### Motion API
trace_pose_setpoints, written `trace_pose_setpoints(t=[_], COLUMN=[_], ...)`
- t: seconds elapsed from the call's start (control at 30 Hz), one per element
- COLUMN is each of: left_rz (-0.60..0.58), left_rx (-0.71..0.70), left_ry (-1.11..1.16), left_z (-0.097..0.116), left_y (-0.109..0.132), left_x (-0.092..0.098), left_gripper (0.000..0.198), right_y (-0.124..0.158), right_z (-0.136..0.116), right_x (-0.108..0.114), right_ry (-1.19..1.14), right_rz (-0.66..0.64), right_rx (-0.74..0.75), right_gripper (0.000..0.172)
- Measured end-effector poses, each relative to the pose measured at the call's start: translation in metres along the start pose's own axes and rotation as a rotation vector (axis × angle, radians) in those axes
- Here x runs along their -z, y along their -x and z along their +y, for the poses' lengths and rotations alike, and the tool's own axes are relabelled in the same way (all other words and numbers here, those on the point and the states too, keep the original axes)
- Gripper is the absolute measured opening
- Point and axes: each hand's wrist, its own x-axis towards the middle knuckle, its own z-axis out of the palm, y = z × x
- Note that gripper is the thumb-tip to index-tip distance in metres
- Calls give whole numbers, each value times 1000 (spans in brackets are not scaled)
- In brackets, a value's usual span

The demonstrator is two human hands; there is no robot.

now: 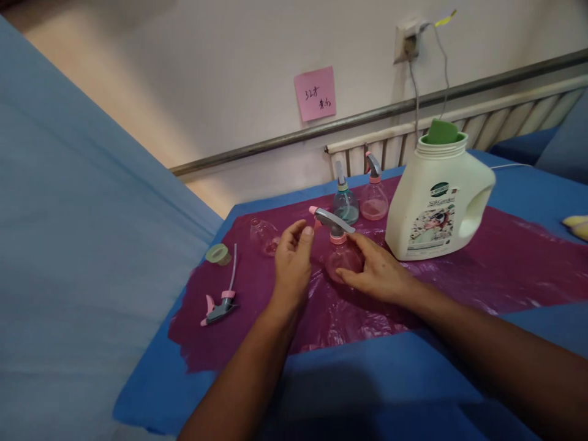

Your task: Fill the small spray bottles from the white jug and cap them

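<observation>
My right hand (379,269) is closed around the side of a clear spray bottle (342,264) with a pink collar and pink tint. Its grey and pink spray head (333,222) sits on top, the nozzle pointing left. Just left of the nozzle is my left hand (294,260), loosely curled with nothing visible in it. Behind that hand a clear pink bottle without a head (265,237) lies tilted. A loose spray head (219,309) with a dip tube rests on the purple plastic sheet (257,318), near a green cap (219,254).
A large cream jug (436,202) with a green piece in its mouth stands to the right. Two more spray bottles, one teal (345,205) and one pink (374,202), stand at the back. A blue curtain (82,245) borders the left; a metal pipe (275,142) runs along the wall.
</observation>
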Motion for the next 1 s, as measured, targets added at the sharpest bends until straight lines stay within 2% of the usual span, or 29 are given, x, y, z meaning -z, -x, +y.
trace_pose_setpoints(t=[0.1,0.23,0.3,0.37,0.43,0.53,0.67,0.73,0.83,0.87,0.93,1.0], left_rz=[-64,-55,-45,-40,-78,-173,-146,-228,-472,-511,-479,-352], left_rx=[-89,-180,-171,-128,-82,-123,-220,-176,-81,-57,-21,-4], left_ry=[-52,-56,-13,11,17,-57,-260,-251,-129,-89,-38,-16], left_z=[4,8,7,5,4,6,10,11,8,6,0,-9], left_y=[4,7,6,4,6,13,14,10,5,4,4,5], left_x=[5,13,11,7,1,-4,-3,-2,-2,-3,-7,-14], left_gripper=[44,58,49,32,21,16,27,31,26,25,26,30], right_y=[0,-1,0,0,0,-1,-1,0,0,0,0,-1], right_z=[1,5,5,5,5,6,11,13,13,12,10,8], right_x=[0,0,0,0,-1,-1,-3,-4,-4,-4,-3,-2], right_ry=[11,1,5,26,39,36,17,13,12,10,-5,-25], right_rz=[14,14,16,31,37,12,14,21,0,-6,-17,-26], right_rx=[-21,-30,-15,-16,-13,18,57,66,79,81,87,95], right_gripper=[64,74,74,73,73,69,66,70,70,68,64,62])
